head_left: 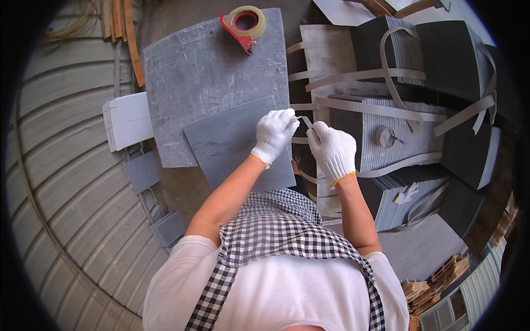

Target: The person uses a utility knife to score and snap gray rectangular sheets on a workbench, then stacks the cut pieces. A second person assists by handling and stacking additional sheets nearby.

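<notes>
My left hand (274, 132), in a white knit glove, is closed near the right edge of a grey stone-like slab (229, 143). To its right my gloved right hand (333, 148) has its thumb and fingers pinched together. A short thin pale strip (307, 121) spans the gap between the hands, its ends at the fingertips of both. Whether it is tape or another material cannot be told. The slab lies tilted on the near part of a larger scuffed grey board (215, 66). On that board's far right corner rests a red tape dispenser (241, 38) with a yellowish roll.
Stacks of dark and grey slabs (400, 132) with pale straps (381, 107) stand on the right, with a tape roll (385, 137) and a white glove (406, 193) on them. White boxes (128, 121) stand left of the board. A ribbed metal wall (66, 182) runs along the left.
</notes>
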